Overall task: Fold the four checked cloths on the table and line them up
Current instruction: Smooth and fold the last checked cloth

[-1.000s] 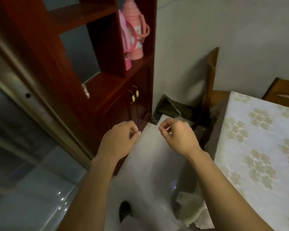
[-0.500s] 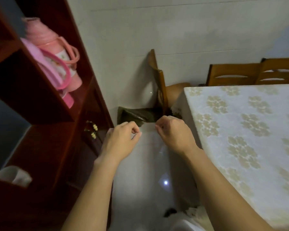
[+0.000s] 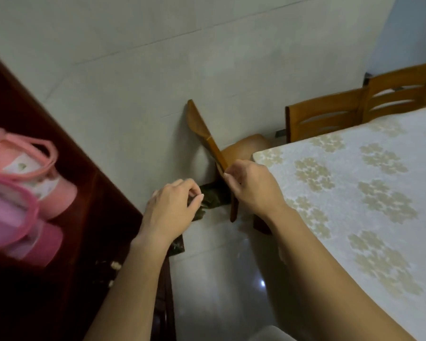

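No checked cloth shows anywhere in the head view. The table (image 3: 369, 232), at the right, is covered with a pale cloth printed with beige flowers, and its visible part has nothing on it. My left hand (image 3: 169, 212) and my right hand (image 3: 252, 189) are raised side by side over the floor, left of the table's corner. The fingers of both hands are curled with thumb against fingertips, and I see nothing held in either.
A dark red wooden cabinet (image 3: 67, 254) stands at the left with pink thermos flasks (image 3: 27, 183) on a shelf. One wooden chair (image 3: 207, 136) sits by the wall at the table's corner and two more chairs (image 3: 330, 119) stand behind the table. A dark bag (image 3: 215, 195) lies on the shiny tiled floor (image 3: 219, 279).
The view has swung right and up, so more of the table and wall shows and less of the cabinet. Both hands keep the same curled pose close together.
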`<move>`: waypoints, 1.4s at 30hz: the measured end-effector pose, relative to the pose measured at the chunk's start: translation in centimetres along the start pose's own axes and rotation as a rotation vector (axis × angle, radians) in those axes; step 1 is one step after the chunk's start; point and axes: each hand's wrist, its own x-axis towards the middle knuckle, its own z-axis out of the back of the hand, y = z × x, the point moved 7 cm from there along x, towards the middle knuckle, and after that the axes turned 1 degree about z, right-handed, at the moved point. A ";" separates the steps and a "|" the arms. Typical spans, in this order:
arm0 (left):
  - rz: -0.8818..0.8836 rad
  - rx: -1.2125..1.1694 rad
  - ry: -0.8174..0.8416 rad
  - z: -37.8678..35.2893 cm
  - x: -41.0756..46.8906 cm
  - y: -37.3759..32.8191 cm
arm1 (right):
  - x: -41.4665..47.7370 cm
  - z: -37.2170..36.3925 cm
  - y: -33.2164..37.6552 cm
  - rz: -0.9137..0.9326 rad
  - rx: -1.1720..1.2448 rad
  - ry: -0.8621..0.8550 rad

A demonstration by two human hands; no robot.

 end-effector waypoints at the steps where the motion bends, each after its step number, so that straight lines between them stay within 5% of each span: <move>1: -0.033 -0.009 0.035 -1.1 1.4 -1.3 | 0.4 0.7 -1.5 -0.033 -0.023 -0.012; 12: -0.572 -0.117 0.308 -12.4 17.6 -19.8 | -2.1 14.7 -20.5 -0.628 -0.257 -0.281; 22: -1.069 -0.221 0.509 -17.8 25.1 -34.8 | -4.9 22.6 -24.9 -1.040 -0.443 -0.557; 30: -1.350 -0.243 0.686 -23.2 20.4 -44.0 | -15.5 22.6 -27.0 -1.317 -0.513 -0.717; 38: -1.451 -0.130 0.674 -29.5 17.0 -55.9 | -22.2 26.9 -37.1 -1.391 -0.495 -0.816; 42: -1.351 -0.231 0.741 -35.4 16.3 -63.8 | -25.7 30.3 -44.6 -1.401 -0.478 -0.816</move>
